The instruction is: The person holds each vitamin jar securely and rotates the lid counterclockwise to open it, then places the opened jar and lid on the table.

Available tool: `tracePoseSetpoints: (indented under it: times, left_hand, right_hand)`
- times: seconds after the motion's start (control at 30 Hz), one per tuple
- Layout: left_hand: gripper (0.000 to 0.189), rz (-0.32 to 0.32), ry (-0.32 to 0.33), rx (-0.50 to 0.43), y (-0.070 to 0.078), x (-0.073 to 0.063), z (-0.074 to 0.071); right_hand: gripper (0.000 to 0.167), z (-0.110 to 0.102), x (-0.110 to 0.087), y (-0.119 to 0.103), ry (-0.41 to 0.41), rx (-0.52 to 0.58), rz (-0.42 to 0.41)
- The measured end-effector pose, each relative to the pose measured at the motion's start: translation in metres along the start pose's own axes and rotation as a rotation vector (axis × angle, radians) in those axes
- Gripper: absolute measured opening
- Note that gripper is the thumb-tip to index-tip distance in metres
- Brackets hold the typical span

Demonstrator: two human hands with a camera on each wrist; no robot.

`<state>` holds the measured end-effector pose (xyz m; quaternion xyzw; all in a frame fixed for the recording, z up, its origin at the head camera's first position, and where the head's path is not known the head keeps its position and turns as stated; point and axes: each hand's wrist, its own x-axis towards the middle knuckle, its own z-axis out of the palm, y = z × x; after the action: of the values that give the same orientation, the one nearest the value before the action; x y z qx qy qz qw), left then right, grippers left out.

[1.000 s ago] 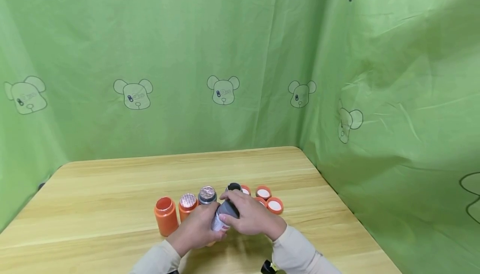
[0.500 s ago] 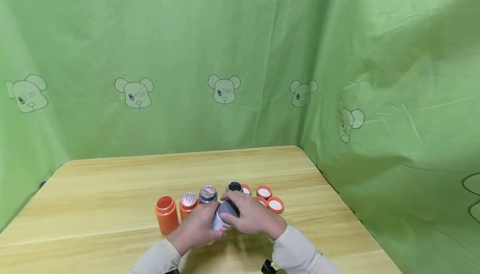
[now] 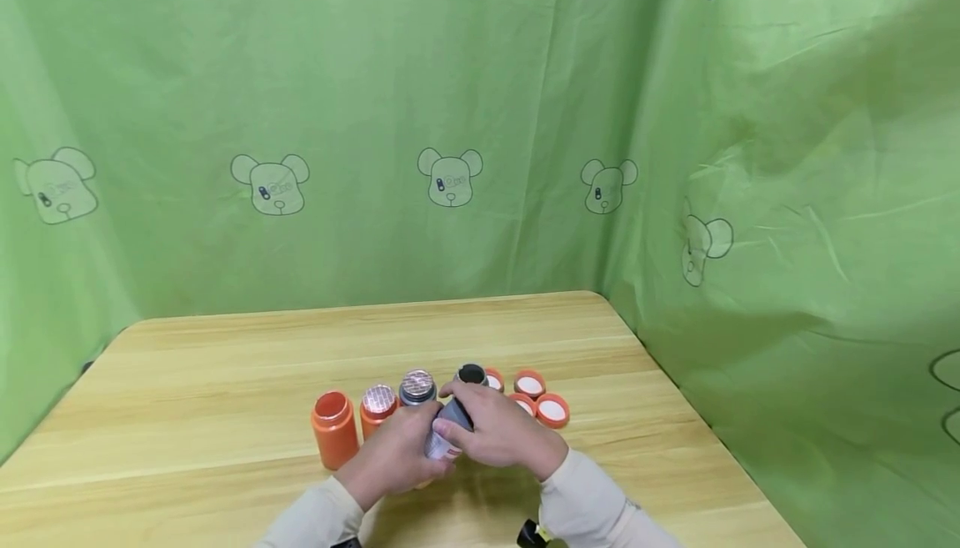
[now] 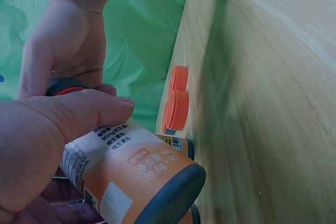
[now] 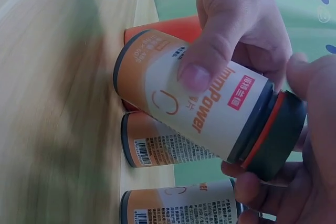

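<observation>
A supplement bottle (image 5: 199,98) with a white and orange label is held tilted above the table. My left hand (image 3: 397,452) grips its body, the thumb (image 4: 100,114) lying across the label. The fingers of my right hand (image 3: 498,431) hold the dark grey cap (image 5: 281,135) at its top; an orange-red ring shows under the cap. Beyond the hands stand a dark-necked bottle with a foil seal (image 3: 417,385) and another with a dark open mouth (image 3: 472,374), the latter partly hidden by my right hand.
An open orange bottle (image 3: 335,439) and an orange bottle with a foil-sealed mouth (image 3: 378,402) stand left of the hands. Several orange caps, including the nearest cap (image 3: 552,409), lie white side up at the right. A black object (image 3: 532,534) shows by the right sleeve.
My right hand has shifted slightly left and turned a little at the cap. The left hand keeps its grip on the bottle. The head view has drifted slightly.
</observation>
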<state>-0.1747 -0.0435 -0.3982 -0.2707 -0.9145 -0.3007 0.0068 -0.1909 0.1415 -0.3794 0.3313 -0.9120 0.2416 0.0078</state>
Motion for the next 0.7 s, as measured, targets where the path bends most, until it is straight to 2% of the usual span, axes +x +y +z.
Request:
tracePoseSetpoints:
  times: [0.23, 0.37, 0.7]
  left_hand:
    - [0.054, 0.007, 0.007, 0.005, -0.0008, -0.0006, -0.0003]
    - [0.055, 0.014, 0.015, 0.017, -0.001, -0.0001, -0.0008]
    - [0.056, -0.003, 0.001, -0.006, 0.0002, 0.0001, 0.0009]
  right_hand:
    - [0.042, 0.0008, 0.0007, 0.0016, 0.003, 0.009, -0.031]
    - [0.044, -0.0012, -0.0013, 0.0025, -0.007, 0.032, -0.041]
    - [0.046, 0.001, -0.0008, 0.0015, 0.006, 0.045, -0.006]
